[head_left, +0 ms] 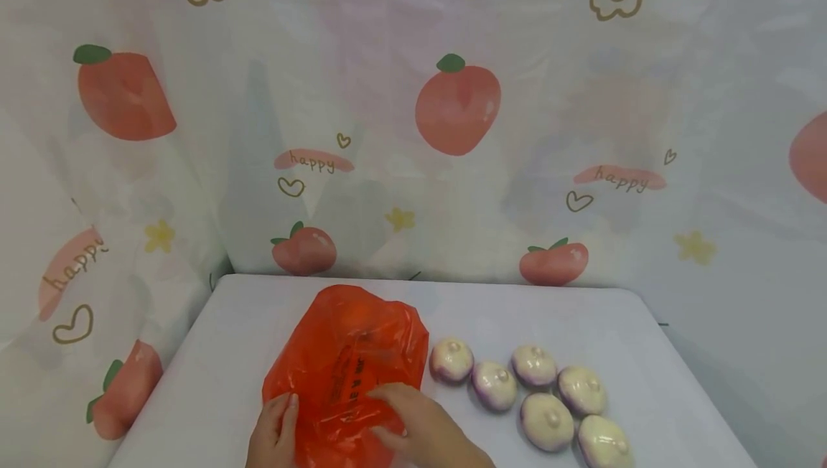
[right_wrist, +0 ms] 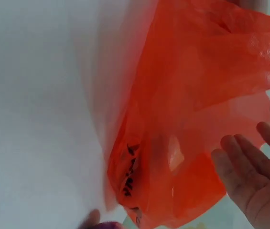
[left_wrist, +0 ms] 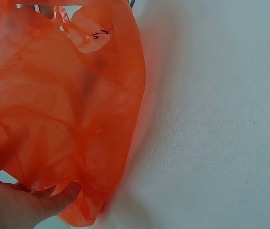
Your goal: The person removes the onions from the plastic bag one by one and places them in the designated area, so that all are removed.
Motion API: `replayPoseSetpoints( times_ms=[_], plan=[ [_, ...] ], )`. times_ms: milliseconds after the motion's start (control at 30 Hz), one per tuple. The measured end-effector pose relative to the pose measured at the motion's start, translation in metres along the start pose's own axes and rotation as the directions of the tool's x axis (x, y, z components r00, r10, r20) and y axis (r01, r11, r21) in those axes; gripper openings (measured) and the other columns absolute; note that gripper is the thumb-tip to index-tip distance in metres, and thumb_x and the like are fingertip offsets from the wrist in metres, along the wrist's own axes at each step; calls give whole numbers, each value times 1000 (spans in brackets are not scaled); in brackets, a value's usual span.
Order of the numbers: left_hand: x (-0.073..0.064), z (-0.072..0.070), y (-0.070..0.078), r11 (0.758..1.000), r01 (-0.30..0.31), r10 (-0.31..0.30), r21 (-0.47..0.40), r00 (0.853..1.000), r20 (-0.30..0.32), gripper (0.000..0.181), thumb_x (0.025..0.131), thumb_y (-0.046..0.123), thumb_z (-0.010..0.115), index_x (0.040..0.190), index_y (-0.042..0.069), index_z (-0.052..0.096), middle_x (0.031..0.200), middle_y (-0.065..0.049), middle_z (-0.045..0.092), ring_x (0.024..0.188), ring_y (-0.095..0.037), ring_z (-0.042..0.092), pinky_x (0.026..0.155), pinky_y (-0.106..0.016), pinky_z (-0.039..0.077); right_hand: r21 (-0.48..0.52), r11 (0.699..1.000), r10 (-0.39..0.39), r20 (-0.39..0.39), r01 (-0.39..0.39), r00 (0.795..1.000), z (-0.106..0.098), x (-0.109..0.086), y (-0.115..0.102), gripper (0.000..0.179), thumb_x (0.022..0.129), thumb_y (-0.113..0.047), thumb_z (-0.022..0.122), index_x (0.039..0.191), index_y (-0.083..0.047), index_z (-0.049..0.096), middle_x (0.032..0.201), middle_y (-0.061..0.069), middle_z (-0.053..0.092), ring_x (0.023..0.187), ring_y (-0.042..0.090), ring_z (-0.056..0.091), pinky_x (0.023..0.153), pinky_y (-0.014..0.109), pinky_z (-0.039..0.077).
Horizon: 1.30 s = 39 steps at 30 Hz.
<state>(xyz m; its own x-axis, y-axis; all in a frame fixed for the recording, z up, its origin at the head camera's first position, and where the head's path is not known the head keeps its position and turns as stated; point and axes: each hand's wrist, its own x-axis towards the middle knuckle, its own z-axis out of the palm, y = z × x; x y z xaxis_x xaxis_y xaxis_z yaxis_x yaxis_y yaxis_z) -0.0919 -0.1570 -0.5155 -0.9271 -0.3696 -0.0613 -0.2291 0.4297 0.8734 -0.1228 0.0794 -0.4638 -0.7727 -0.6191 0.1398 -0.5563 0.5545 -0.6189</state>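
A red-orange plastic bag [head_left: 362, 353] with black print stands puffed up at the front left of the white table. My left hand [head_left: 274, 432] pinches its near left edge between thumb and fingers; in the left wrist view the thumb [left_wrist: 65, 200] lies over the film. On the other side, my right hand [head_left: 426, 428] reaches over the bag's near right part. Its fingers [right_wrist: 242, 167] are spread and fairly straight in the right wrist view, next to the bag's film, gripping nothing.
Several round cream-and-purple vegetables, turnip-like, sit in a loose group right of the bag, the closest one [head_left: 451, 360] almost beside it. The table [head_left: 194, 353] has rounded far corners. Behind it hangs a curtain [head_left: 388, 59] printed with peaches.
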Motion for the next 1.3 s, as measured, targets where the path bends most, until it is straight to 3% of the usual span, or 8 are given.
replayPoseSetpoints(
  times_ms=[133,300,500,667,900,1000,1133,1300],
  plan=[
    [-1,-2,-1,1000,-20,21,18,1000,-21,48,102,32,41,121,-10,55,114,-21,54,104,-37,53,88,-52,46,20,991,132,88,-134,987,3,5,-8,44,90,-42,61,131,-29,51,128,-12,50,117,11,48,96,40,43],
    [0,-2,-3,1000,-4,4,1,1000,-22,51,102,35,40,121,-10,55,115,-21,54,103,-37,53,87,-52,46,-15,995,96,70,-95,993,9,11,-7,50,91,-41,60,137,-26,46,135,-7,46,123,14,44,98,40,41],
    [1,-1,-6,999,-34,34,6,998,-61,47,102,31,41,119,-9,57,114,-20,55,104,-37,53,89,-52,46,-29,999,38,58,-36,998,17,26,-5,52,92,-41,59,138,-21,45,133,-5,46,119,12,46,95,34,44],
    [0,0,-5,1000,2,-2,-6,999,-38,52,101,37,40,122,-8,55,115,-20,55,102,-35,54,86,-51,47,-51,996,73,57,-70,996,22,38,-7,59,90,-39,63,140,-13,42,132,0,48,116,14,49,92,33,46],
    [0,1,-6,1000,-13,13,4,999,-51,47,102,31,42,120,-9,57,112,-20,56,100,-36,55,84,-51,48,-56,984,173,117,-168,978,28,47,-3,67,87,-40,67,142,-16,37,134,1,44,117,17,46,90,38,48],
    [-1,2,-6,1000,-15,15,5,999,-47,48,102,32,42,120,-10,56,112,-20,56,100,-36,55,83,-50,49,-41,983,184,124,-181,975,30,52,1,66,87,-39,68,140,-15,39,130,2,47,113,16,48,88,37,49],
    [-1,2,-6,1000,-13,13,-2,999,-49,48,102,31,42,121,-11,55,114,-22,55,101,-37,55,83,-51,49,-48,989,146,107,-142,983,30,59,7,59,87,-36,68,134,-10,43,118,3,54,101,11,53,84,30,51],
    [-2,3,-5,1000,-12,11,-19,998,-60,47,102,30,42,120,-10,56,114,-22,55,101,-37,55,83,-50,49,30,994,105,110,-109,988,31,69,9,44,88,-27,69,123,-10,49,92,-6,58,75,3,55,69,17,50]
  ],
)
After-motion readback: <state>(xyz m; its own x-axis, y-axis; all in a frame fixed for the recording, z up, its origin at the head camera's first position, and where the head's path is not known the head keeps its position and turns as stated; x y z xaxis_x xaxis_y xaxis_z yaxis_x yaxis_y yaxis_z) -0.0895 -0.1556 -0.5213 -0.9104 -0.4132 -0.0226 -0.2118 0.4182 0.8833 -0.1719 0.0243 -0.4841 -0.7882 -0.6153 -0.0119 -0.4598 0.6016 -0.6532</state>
